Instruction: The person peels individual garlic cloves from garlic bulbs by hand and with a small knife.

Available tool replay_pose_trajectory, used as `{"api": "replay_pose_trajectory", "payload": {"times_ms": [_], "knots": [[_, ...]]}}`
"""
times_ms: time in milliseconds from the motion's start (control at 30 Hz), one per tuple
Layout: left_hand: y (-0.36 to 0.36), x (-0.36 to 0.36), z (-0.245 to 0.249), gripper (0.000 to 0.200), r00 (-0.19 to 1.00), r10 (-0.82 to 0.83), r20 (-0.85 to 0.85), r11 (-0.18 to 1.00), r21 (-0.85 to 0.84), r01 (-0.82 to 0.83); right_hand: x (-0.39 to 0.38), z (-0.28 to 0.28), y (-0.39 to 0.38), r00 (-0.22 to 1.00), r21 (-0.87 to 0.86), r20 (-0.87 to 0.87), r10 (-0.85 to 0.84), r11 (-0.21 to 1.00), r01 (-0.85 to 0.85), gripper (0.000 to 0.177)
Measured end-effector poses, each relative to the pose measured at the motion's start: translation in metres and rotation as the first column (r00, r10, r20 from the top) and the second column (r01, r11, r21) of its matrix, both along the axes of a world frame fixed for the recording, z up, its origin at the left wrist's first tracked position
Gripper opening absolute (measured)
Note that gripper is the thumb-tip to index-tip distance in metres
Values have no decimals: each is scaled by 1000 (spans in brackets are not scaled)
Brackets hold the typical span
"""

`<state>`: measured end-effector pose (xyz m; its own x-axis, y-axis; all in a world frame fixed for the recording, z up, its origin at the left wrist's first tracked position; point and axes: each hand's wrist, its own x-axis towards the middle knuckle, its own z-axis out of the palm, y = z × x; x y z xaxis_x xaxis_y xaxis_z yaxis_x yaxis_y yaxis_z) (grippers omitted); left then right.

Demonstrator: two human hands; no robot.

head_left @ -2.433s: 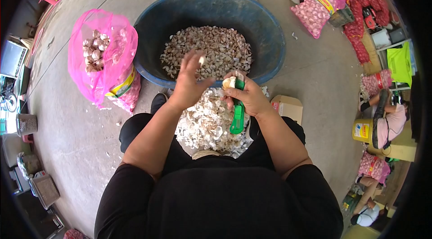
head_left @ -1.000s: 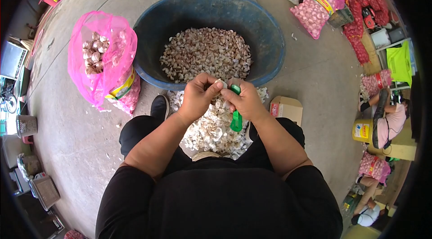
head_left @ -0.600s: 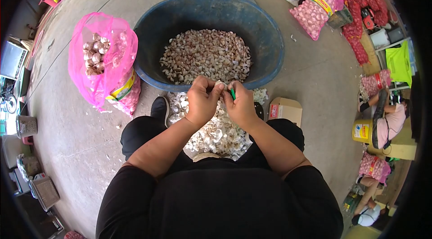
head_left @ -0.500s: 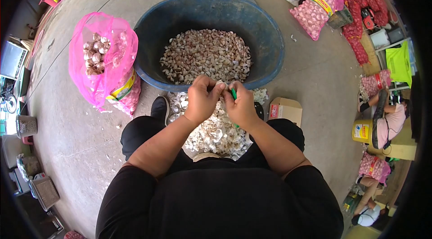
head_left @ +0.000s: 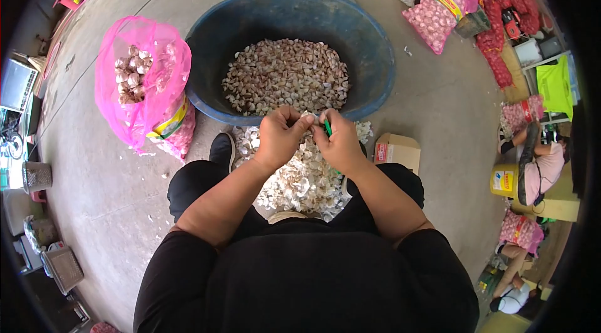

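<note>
At the near rim of a big blue tub (head_left: 201, 92), my left hand (head_left: 280, 137) pinches a pale piece of garlic (head_left: 307, 115), mostly covered by the fingers. Close beside it, my right hand (head_left: 341, 145) is closed around a slim green-handled tool (head_left: 327, 127); its working end is hidden. The fingertips of both hands meet at the garlic. Loose garlic cloves (head_left: 288, 76) cover the tub's bottom. Below my hands, a heap of papery garlic skins (head_left: 300, 182) lies on the floor between my feet.
A pink mesh bag (head_left: 143, 82) of garlic bulbs stands left of the tub. An open cardboard box (head_left: 398, 152) sits by my right knee. More garlic sacks (head_left: 433, 15) lie at the upper right. Two people sit at the far right, one beside a yellow bucket (head_left: 503, 180).
Both hands stay together over the tub's near rim, with only slight finger movement. The green-handled tool has shifted a little within my right hand.
</note>
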<state>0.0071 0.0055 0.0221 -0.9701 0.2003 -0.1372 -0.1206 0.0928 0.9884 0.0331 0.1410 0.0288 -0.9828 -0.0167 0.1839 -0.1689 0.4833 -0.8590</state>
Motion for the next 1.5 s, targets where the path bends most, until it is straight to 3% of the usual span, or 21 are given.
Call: {"api": "replay_pose_trajectory", "payload": {"times_ms": [100,200,300,400,433,533,633,733,833,933,967,1033,1100,1233,1300,1333,1400,1433,1500], "knots": [[5,5,3,20,989,103,-104,988,-103,-114,3,0,-4,993,91,-108,-40,995,50,18],[4,5,-9,21,927,87,-366,953,-240,-185,2,-8,-5,972,146,-220,-81,983,115,18],[-8,-11,-2,20,987,-58,152,991,127,39,-10,-18,4,983,-324,183,12,945,49,16],[-14,-17,-4,20,916,-174,362,884,468,-17,-17,-11,11,880,-751,397,258,643,150,13],[-16,-19,-10,19,900,-197,389,847,530,-43,-18,-15,13,880,-789,388,273,592,164,11],[-17,-19,-8,18,881,-136,453,852,507,-129,-19,-14,13,869,-738,415,269,659,148,12],[-14,-18,-14,15,874,-201,442,819,565,-97,-15,-20,10,866,-620,423,267,783,61,13],[-15,-21,-14,15,856,-229,464,819,567,-88,-15,-23,12,867,-658,425,261,746,98,13],[-16,-25,-14,14,901,-265,343,871,487,71,-15,-22,17,841,-590,467,272,805,67,12],[-12,-20,-1,14,911,-409,55,912,-9,410,-12,-14,15,868,-335,426,254,936,-110,11],[-12,-20,-6,13,907,-405,117,906,-83,415,-11,-13,13,854,-375,451,259,923,-82,10],[-8,-16,-10,13,938,-321,133,946,88,311,-8,-12,12,824,-450,500,268,893,-17,8],[-6,-12,-13,13,942,-285,178,925,308,222,-7,-8,15,820,-618,451,352,786,2,7],[-13,-16,-6,13,868,-397,299,682,729,61,-5,1,19,781,-842,349,517,539,19,7],[-16,-21,-3,14,844,-428,322,582,813,-14,-4,7,23,738,-822,366,566,569,-28,8],[-16,-24,-2,13,864,-330,379,701,712,-44,-5,9,23,715,-812,374,591,581,-56,8],[-17,-33,-4,11,890,-107,443,877,463,-125,-6,2,21,752,-546,473,459,823,-159,6],[-27,-43,-19,14,913,-116,391,952,306,-10,-7,-4,20,775,-382,500,386,902,-202,6],[-27,-56,-21,22,976,38,214,996,70,-54,-10,-20,20,822,-156,462,333,943,-294,16]]}}
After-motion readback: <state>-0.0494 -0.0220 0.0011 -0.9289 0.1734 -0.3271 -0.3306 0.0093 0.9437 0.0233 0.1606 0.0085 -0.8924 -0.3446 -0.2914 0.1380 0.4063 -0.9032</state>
